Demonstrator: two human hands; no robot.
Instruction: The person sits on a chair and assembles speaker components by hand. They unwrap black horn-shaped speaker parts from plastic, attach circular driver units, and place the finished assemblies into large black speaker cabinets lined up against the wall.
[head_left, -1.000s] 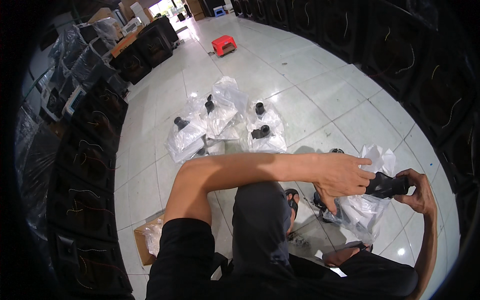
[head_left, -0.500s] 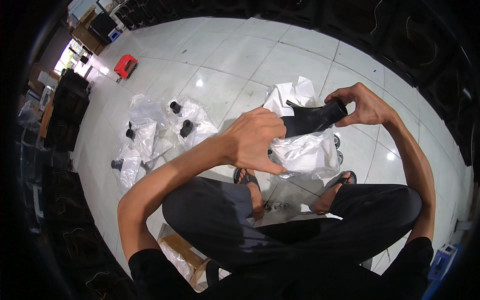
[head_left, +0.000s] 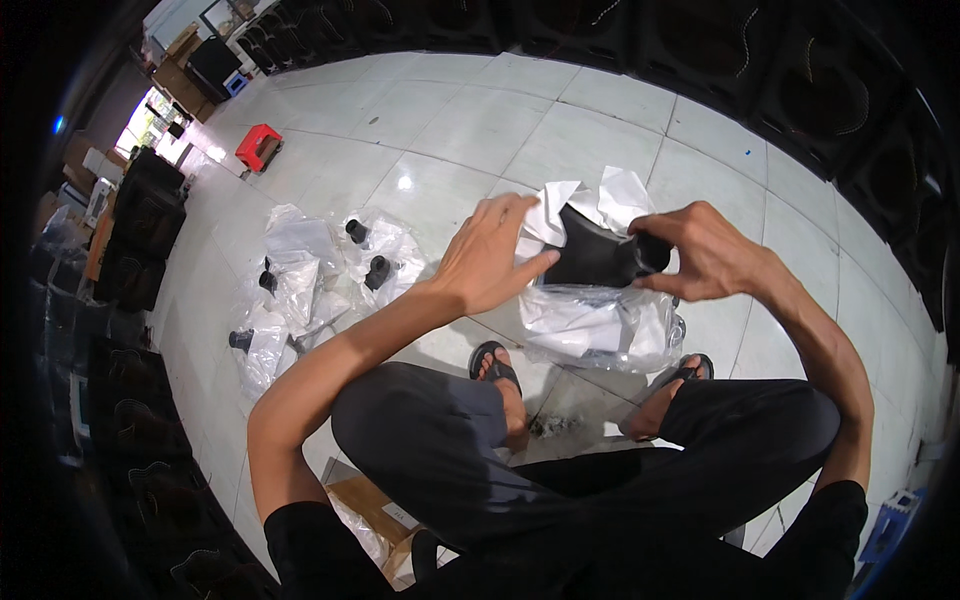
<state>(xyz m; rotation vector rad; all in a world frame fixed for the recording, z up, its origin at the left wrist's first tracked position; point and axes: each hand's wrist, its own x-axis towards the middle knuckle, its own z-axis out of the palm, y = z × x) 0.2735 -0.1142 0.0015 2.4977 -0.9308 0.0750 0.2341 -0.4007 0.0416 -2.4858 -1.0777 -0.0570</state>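
Note:
A black, smooth piece [head_left: 585,250], wide and flared at one end with a round open neck at the other, lies tilted over crumpled white paper and a clear plastic bag [head_left: 600,325]. My right hand [head_left: 705,250] grips its neck, thumb below and fingers above. At the wide end my left hand [head_left: 490,250] has its fingers and thumb apart, the thumb by the piece's edge and the fingertips against white paper [head_left: 548,215]. More white paper [head_left: 623,195] sticks up behind the piece. Its far wide edge is partly hidden by paper.
Several plastic-bagged black pieces with white paper [head_left: 300,290] lie on the tiled floor at the left. A red stool [head_left: 259,147] stands farther off. Black cabinets [head_left: 690,60] line the back and sides. A cardboard box [head_left: 370,505] sits by my left leg, a blue item [head_left: 890,525] at the right.
My left hand has come off the black piece and moved left, its fingers spreading. My right hand has shifted slightly left and down with the neck, which now turns more toward me.

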